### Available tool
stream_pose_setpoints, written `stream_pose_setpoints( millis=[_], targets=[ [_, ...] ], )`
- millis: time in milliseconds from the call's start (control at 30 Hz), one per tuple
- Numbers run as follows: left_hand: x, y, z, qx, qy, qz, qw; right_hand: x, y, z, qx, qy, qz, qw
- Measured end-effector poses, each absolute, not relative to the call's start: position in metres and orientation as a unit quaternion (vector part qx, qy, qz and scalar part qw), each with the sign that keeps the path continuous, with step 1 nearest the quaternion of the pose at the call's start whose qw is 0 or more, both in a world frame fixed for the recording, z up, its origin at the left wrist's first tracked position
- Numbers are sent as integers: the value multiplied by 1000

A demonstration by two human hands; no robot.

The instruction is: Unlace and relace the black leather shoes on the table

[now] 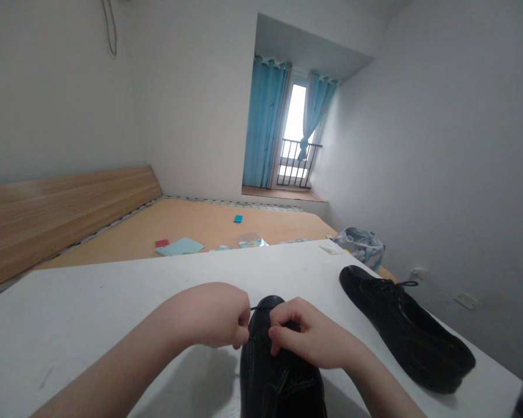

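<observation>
A black leather shoe [279, 377] stands on the white table [113, 313] right in front of me, toe pointing away. My left hand [218, 316] is closed in a pinch on a thin black lace [256, 307] at the shoe's left side. My right hand [305, 339] rests on top of the shoe's lacing area, fingers curled shut on the lace there. A second black shoe [409, 328] lies on the table to the right, its laces loose, apart from both hands.
The table's right edge runs close past the second shoe. Beyond the table lies a wooden bed base [209, 223] with papers [178, 247] and small cards. A bag [361, 244] sits by the right wall. Blue curtains [265, 122] frame a window.
</observation>
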State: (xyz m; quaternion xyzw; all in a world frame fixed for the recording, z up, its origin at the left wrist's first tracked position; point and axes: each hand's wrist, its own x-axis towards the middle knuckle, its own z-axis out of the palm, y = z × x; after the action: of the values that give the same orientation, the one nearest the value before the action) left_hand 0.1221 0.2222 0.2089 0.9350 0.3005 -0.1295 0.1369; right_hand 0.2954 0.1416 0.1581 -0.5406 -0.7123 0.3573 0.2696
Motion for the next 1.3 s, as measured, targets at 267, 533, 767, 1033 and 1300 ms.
stream_pose_setpoints(
  millis=[267, 533, 767, 1033, 1300],
  targets=[
    [123, 222, 211, 934, 315, -120, 122, 294, 140, 160, -546, -709, 360, 264],
    [121, 224, 211, 935, 290, -121, 166, 295, 140, 159, -548, -709, 358, 263],
    [120, 221, 215, 936, 278, -126, 175, 295, 139, 160, -544, -708, 364, 265],
    [122, 218, 216, 940, 270, -129, 162, 293, 140, 161, -551, -700, 374, 259],
    [126, 215, 202, 955, 267, -110, 69, 289, 141, 166, -601, -687, 276, 300]
  ],
)
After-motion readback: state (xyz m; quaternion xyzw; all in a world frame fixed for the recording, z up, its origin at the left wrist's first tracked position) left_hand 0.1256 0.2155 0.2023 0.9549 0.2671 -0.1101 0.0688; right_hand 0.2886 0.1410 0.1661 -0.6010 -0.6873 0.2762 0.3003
